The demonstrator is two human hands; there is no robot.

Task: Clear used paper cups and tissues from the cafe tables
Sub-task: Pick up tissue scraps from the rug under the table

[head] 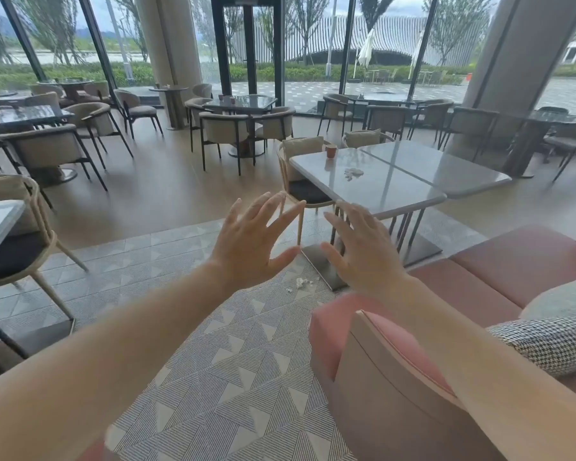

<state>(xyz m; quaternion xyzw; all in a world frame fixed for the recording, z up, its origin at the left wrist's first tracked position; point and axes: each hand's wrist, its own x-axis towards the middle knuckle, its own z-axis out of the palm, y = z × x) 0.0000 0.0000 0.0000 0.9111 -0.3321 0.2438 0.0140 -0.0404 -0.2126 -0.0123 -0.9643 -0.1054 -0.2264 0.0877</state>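
While both the left hand [251,242] and right hand [363,251] hung spread and empty, the cup [331,150] looked light, crushable, probably empty; the tissue [353,174] soft, easily pinched.

This is a cafe dining room. Many small tables stand across a wood-look floor, each ringed by cushioned armchairs [225,129] on thin dark legs. A pale surface [379,191] nearby carries a reddish paper cup [331,151] and a crumpled tissue [353,173]. A pink upholstered bench [499,277] lines one side. Floor-to-ceiling windows [316,44] and a glass door [246,44] face a paved terrace with folded parasols.
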